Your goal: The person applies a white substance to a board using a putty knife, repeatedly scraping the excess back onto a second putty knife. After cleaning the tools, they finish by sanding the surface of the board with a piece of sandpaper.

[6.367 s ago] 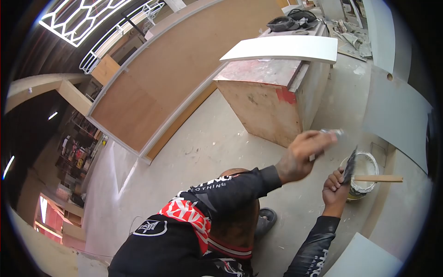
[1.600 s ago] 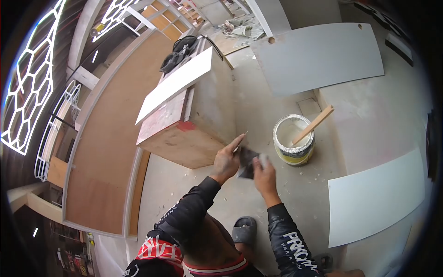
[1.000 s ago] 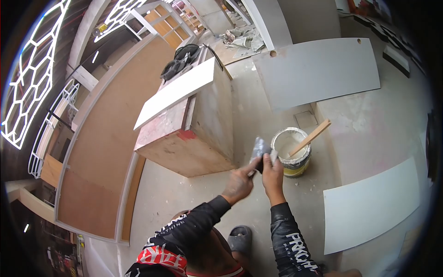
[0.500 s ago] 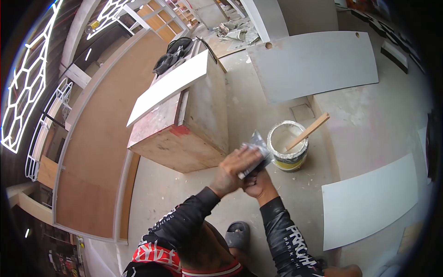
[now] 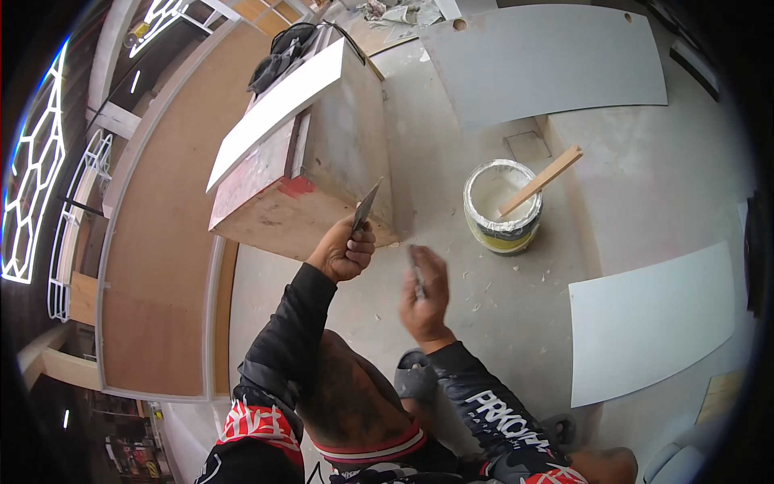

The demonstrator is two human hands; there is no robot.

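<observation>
Setting: concrete floor (image 5: pixel 451 169) of a workshop, dusted and flecked with white; everything is seen from above through a wide lens.
Left hand: the left hand (image 5: pixel 345 252) is closed in a fist around the handle of a putty knife (image 5: pixel 365 206), whose blade is pointed up and lies against the near corner of a wooden box (image 5: pixel 310 181).
Right hand: the right hand (image 5: pixel 425 290) is curled around a second scraper (image 5: pixel 416 273); it is blurred, so only a thin dark edge of the tool can be made out between the fingers. The two hands are held apart, the right one lower and nearer the body.
Sleeves: both forearms are covered by black printed sleeves.
Wooden box: a raw plywood box with a red smear on its top edge is stood on the floor just beyond the left hand; a white panel (image 5: pixel 270 105) is laid across its top, and dark gear (image 5: pixel 282 52) is piled at its far end.
Bucket: an open bucket (image 5: pixel 501 206) of white filler is set on the floor beyond the right hand, with a wooden stick (image 5: pixel 542 179) leaned in it.
Boards: a grey sheet (image 5: pixel 548 60) is laid flat past the bucket, and a white board (image 5: pixel 653 319) lies well to the right.
</observation>
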